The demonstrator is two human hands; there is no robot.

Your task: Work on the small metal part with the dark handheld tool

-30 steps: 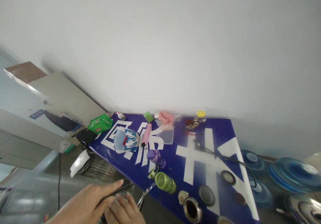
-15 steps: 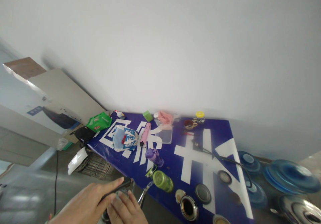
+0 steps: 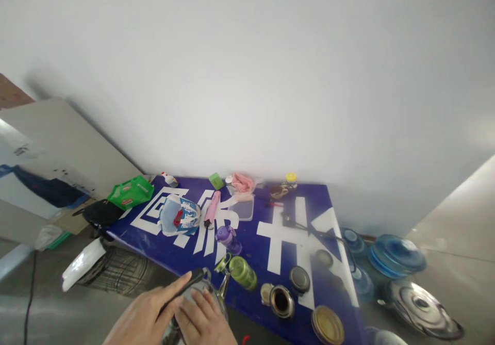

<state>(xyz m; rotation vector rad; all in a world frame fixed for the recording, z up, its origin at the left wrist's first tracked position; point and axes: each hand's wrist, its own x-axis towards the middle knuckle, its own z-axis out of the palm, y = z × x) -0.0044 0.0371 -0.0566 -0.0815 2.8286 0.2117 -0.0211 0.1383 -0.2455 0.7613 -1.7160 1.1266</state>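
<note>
1. Gripping the black handle of a metal kettle: left hand, fingers closed round it, index finger stretched along the top.
2. Right hand: open, fingers side by side, laid on the kettle's upper surface. Its thumb cannot be made out.
3. Kettle position: low in view, at the table's near edge, spout pointing toward the tabletop. Lower body partly hidden by the hands; whether anything supports it from below, cannot tell.
4. Nearest item on the blue-and-white table: green bottle, tilted in view, its loop-topped cap swung aside. Purple bottle just behind it.
5. Right of the green bottle: small pale lid beside an open round metal container, dark inside; grey disc and yellowish round dish near.
6. Farther back: blue-and-white bag, pink folded umbrella, pink cloth, yellow-lidded jar.
7. Floor, right of table: blue water jugs, shiny metal lid. Floor, left: wire basket.
</note>
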